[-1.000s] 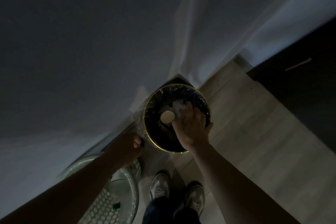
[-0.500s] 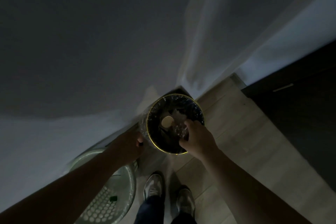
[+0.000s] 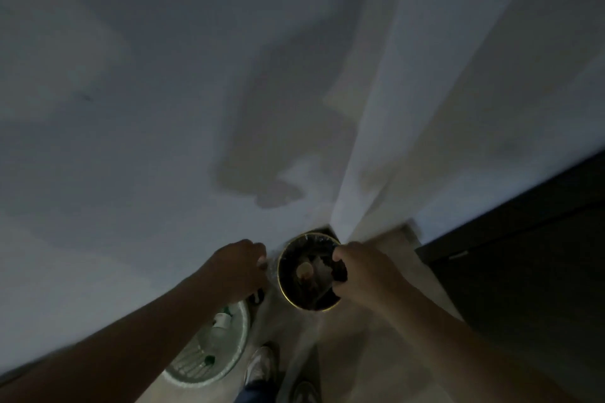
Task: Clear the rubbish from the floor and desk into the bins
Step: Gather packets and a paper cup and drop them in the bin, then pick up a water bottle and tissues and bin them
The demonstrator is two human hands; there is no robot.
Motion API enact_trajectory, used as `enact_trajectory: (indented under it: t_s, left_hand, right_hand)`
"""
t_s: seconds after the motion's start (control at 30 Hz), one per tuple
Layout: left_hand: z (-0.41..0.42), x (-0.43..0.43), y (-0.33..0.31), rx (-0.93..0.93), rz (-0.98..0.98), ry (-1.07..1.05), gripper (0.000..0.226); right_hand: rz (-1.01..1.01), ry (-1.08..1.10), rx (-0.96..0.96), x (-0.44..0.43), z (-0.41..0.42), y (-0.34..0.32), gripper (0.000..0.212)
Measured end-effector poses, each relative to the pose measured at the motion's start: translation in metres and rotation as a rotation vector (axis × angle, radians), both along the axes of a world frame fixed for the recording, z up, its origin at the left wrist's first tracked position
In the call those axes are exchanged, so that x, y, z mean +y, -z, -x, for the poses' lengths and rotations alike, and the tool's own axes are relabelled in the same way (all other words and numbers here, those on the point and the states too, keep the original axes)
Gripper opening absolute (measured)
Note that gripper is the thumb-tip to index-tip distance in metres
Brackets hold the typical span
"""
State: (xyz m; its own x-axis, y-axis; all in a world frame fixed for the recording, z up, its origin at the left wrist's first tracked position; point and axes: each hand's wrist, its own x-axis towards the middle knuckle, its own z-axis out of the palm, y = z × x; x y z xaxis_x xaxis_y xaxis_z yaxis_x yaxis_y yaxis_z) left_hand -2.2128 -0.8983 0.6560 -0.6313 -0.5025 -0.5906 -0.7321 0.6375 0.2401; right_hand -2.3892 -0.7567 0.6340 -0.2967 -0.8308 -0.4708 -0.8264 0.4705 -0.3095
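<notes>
Pale perforated plastic on my far left: the mesh basket point(image 3: 245, 334) stands on the floor against the wall point(image 3: 131, 141). I can pick out a white cup-like piece point(image 3: 223, 321) and a small green scrap point(image 3: 209, 360) lying inside it; the light is too poor for more. The left forearm reaches across above that basket. The left hand point(image 3: 237, 267) is just beside the next bin, fingers curled in and, as far as I can see, pinching a bit of clear liner point(image 3: 270, 271) that hangs at the bin's left side. Below, at the bottom edge, one pale shoe point(image 3: 262, 366) points forward. Now the middle: the black bin point(image 3: 296, 304) with its gold rim is tucked right into the corner of the room, upright and open at the top. The rubbish is in there, with a round tan disc point(image 3: 304, 269) near the centre and a piece of crumpled paper point(image 3: 322, 267) touching it on the right. Moving on, the right hand point(image 3: 363, 275) is at the bin's right rim, its fingers point(image 3: 339, 255) hooked over the edge and the thumb lower down, so it is gripping that rim. Light wooden floor point(image 3: 393, 353) runs under the right arm, and a dark cabinet point(image 3: 523, 288) fills the far right.
</notes>
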Motion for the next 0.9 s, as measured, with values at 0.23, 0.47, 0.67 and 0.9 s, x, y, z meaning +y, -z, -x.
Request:
enact_trajectory:
  t_s: [0.23,0.47,0.67,0.9]
  left_hand:
    - [-0.070,0.005,-0.149,0.126,0.182,-0.089,0.039]
    - [-0.177,0.017,-0.269,0.245,0.417,-0.324,0.044]
    - [-0.327,0.072,-0.339,0.259,0.618,-0.613,0.042]
    - [-0.499,0.196,-0.381,0.168,0.735,-0.935,0.037]
  right_hand:
    - [0.205,-0.280,0.021,-0.028,-0.021,-0.173,0.050]
    - [0.389,-0.559,0.081,-0.079,-0.112,-0.303,0.045]
    - [0.532,-0.880,0.063,-0.098,-0.270,-0.376,0.044]
    - [0.619,-1.204,-0.034,-0.046,-0.468,-0.423,0.047]
